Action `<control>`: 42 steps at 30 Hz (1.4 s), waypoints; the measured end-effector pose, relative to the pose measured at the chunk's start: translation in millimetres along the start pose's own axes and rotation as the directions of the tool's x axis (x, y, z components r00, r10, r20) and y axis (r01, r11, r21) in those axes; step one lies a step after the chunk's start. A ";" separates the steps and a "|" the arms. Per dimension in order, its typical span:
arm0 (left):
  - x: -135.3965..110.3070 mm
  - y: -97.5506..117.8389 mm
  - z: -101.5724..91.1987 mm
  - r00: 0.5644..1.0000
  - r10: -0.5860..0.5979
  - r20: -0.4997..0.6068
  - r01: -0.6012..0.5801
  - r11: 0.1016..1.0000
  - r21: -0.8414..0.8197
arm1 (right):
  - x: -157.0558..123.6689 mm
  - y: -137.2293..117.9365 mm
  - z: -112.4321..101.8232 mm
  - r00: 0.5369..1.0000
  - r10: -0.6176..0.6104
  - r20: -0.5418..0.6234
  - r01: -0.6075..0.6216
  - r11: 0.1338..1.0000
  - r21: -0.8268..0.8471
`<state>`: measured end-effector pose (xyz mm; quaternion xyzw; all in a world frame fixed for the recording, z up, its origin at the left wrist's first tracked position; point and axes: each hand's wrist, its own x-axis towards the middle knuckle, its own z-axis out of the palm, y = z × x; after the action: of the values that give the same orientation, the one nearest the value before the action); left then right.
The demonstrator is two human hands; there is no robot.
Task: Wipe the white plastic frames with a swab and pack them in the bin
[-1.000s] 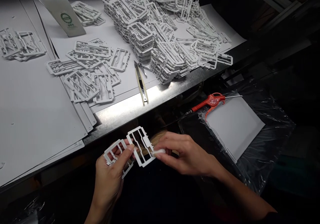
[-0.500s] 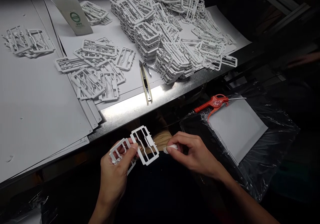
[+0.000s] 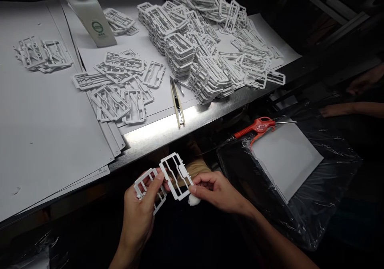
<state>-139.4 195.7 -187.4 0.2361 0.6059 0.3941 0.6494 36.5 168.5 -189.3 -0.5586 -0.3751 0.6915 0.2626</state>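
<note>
My left hand [image 3: 139,205] is closed around white plastic frames. One frame [image 3: 177,176], with thin inner bars and small pegs along its edge, is pinched at its left side between thumb and fingers. Another white frame [image 3: 140,186] lies behind, against the palm. My right hand [image 3: 214,191] is closed, its thumb and fingertips at the lower right edge of the front frame. A soft white wad [image 3: 194,200], perhaps cloth, sticks out below those fingers. Both hands are in front of the table's metal edge, above my lap.
Stacked white frames [image 3: 180,49] crowd the table, with loose frames [image 3: 120,67] to their left. A cutter knife [image 3: 177,105] lies near the metal edge [image 3: 150,135]. A tilted bottle [image 3: 97,27] stands behind. Right are a red air gun [image 3: 255,127], black plastic sheeting [image 3: 324,193] and another person's hand [image 3: 337,110].
My right hand has moved left and slightly down, bringing its thumb and the white wad to the front frame's edge. The left hand still holds the frames. Another person's hand shows more clearly at right.
</note>
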 end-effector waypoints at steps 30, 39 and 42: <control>4.2 -3.8 -7.0 0.998 0.014 0.055 -0.015 1.000 0.012 | 4.5 6.4 0.0 0.999 0.043 0.022 -0.044 0.997 0.059; 11.9 -20.5 -8.8 0.997 0.001 0.081 -0.009 0.995 0.100 | 0.5 1.8 12.3 0.961 -0.276 0.018 0.233 0.774 -0.589; 11.8 -23.9 -1.6 0.994 -0.021 0.107 0.016 0.999 0.043 | -2.8 -4.8 22.5 0.896 -0.400 0.191 0.392 0.515 -0.762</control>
<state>-136.1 191.0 -213.6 0.2648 0.5805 0.3622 0.6795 15.1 164.1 -181.7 -0.5185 -0.7544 0.3760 0.1436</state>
